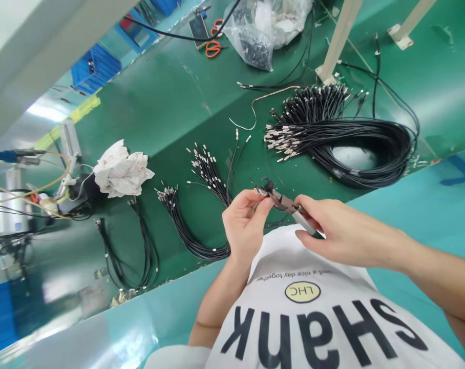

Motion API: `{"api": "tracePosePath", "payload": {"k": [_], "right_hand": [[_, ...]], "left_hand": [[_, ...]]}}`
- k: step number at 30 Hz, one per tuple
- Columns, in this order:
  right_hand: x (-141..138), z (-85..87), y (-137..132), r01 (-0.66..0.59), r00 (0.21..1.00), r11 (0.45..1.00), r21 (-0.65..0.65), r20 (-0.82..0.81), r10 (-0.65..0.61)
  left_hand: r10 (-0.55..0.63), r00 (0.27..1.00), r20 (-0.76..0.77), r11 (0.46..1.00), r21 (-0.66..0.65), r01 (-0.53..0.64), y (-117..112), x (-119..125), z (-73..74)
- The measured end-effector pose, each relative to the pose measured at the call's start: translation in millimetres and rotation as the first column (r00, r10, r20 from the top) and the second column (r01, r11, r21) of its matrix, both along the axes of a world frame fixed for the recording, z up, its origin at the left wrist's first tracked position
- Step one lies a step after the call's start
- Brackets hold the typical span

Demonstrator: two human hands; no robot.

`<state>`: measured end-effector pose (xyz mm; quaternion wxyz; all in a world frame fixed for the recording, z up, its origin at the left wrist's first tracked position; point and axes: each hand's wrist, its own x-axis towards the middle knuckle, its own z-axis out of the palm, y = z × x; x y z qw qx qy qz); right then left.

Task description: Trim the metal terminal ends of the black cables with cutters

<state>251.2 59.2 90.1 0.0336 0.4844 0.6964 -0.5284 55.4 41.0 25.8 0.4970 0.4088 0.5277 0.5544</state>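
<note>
My right hand [328, 225] is wrapped around the handles of a pair of pliers [284, 201] with pale grips. The jaws meet a small black piece [269, 185] at the fingertips of my left hand [246, 223]. Thumb and index finger of that hand pinch a cable end with a metal connector [260, 190]; most of it is hidden by the fingers. Just left of my hands, a curved bundle of black cables [194, 238] with pale tips lies on the green table [159, 128].
A large coil of black cables [386, 138] lies at the right. Behind are a clear plastic bag [255, 43], orange-handled scissors [213, 49] and metal posts [338, 43]. A crumpled white cloth [121, 169], a smaller cable bundle [146, 246] and a machine [13, 215] are at the left.
</note>
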Motion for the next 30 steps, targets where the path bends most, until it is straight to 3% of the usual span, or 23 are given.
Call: {"api": "tracePosePath", "payload": {"k": [9, 12, 15, 19, 21, 24, 28, 30], "right_hand": [[11, -4.2, 2, -0.122, 0.99, 0.993, -0.006, 0.067, 0.122], [11, -6.0, 1, -0.177, 0.975, 0.974, 0.141, 0.159, 0.154], [17, -14.8, 2, -0.32, 0.928, 0.866, 0.384, 0.31, 0.205], [37, -28.8, 13, -0.535, 0.826, 0.588, 0.607, 0.523, 0.211], [44, -32.2, 21, -0.59, 0.796, 0.483, 0.647, 0.566, 0.214], [50, -33.1, 34, -0.619, 0.781, 0.447, 0.646, 0.57, 0.256], [67, -33.1, 55, -0.632, 0.774, 0.456, 0.627, 0.536, 0.337], [87, -32.2, 69, -0.604, 0.795, 0.477, 0.638, 0.526, 0.303]], "left_hand": [[-0.017, 0.991, -0.132, 1.0, -0.02, 0.015, -5, 0, 2.7], [-0.071, 0.991, -0.111, 0.995, -0.076, 0.063, -7, 1, 5.1], [-0.145, 0.989, 0.021, 0.978, -0.152, 0.147, -7, 0, 4.9], [-0.254, 0.942, 0.22, 0.932, -0.205, 0.299, -5, -2, 0.9], [-0.302, 0.906, 0.298, 0.895, -0.237, 0.377, -4, -2, -1.0], [-0.348, 0.844, 0.407, 0.826, -0.292, 0.482, -3, -1, -1.8], [-0.341, 0.766, 0.545, 0.742, -0.344, 0.575, -6, -10, 0.3], [-0.35, 0.714, 0.607, 0.689, -0.35, 0.635, -9, -20, 1.0]]}}
